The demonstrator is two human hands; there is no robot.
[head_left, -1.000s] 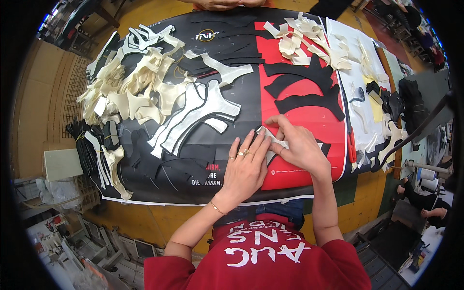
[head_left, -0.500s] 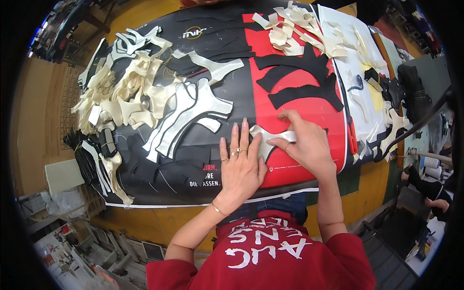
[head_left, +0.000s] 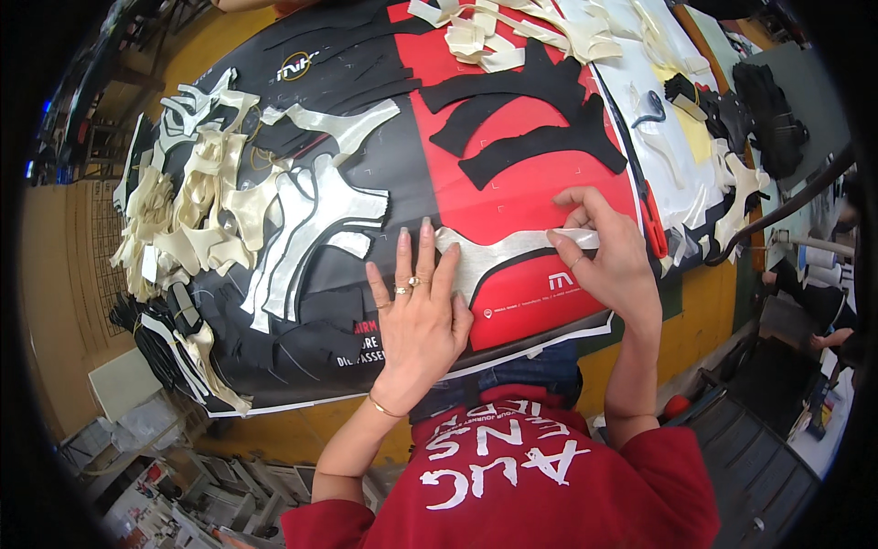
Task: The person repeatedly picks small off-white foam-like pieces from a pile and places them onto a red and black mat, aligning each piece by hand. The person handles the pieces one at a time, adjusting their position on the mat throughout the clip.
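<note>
A white, curved fabric piece with a dark lower edge lies flat on the red part of the sheet. My left hand rests palm down at its left end, fingers spread, the index finger touching the piece. Over the right end is my right hand, its thumb on the white fabric and its index finger raised apart from the thumb. Beyond it lie black curved fabric pieces. Left of my left hand is a stack of white pieces with black edges.
Cream fabric pieces are heaped at the far left, and more cream strips lie at the back. Red-handled scissors lie to the right. Dark strip bundles sit at the front left corner. A black cable curves in at the right.
The white piece now shows at greater length to the right. My right hand has moved right along it, away from my left hand. The whole view has shifted a little.
</note>
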